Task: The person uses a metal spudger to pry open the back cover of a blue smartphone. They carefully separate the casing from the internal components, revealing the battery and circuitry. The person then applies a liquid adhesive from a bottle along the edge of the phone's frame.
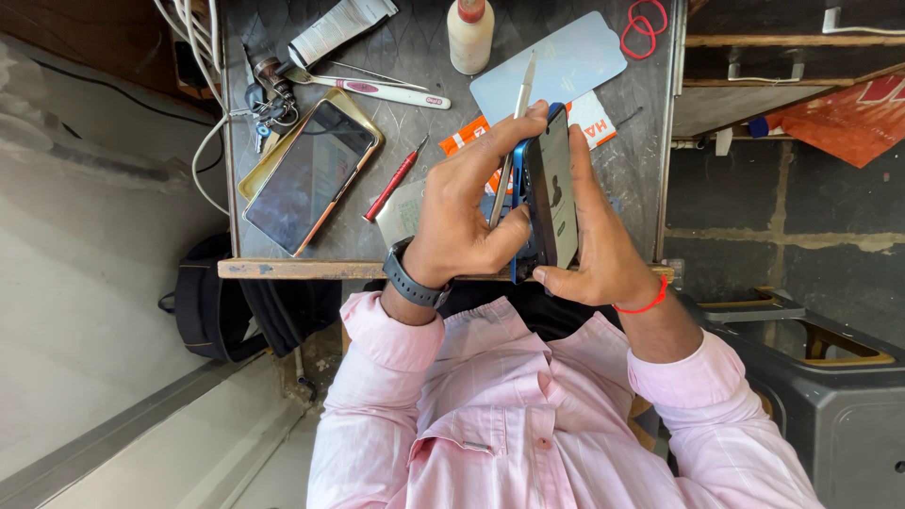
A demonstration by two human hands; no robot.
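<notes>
My left hand [467, 212] and my right hand [594, 236] together hold a blue phone [551, 188] on its edge above the near side of a small metal table [424, 52]. The left hand also grips a slim metal tool [517, 118] that lies against the phone's back and points away from me. The right hand cups the phone's screen side, thumb under its lower end. A black watch is on my left wrist and a red band on the right.
On the table lie another phone [306, 174] on a gold case, a red screwdriver [394, 179], a toothbrush [377, 90], keys [269, 99], a white tube [339, 28], a small bottle [469, 33], a clear screen protector [551, 61], red rubber bands [644, 24]. A black bag [207, 306] hangs below.
</notes>
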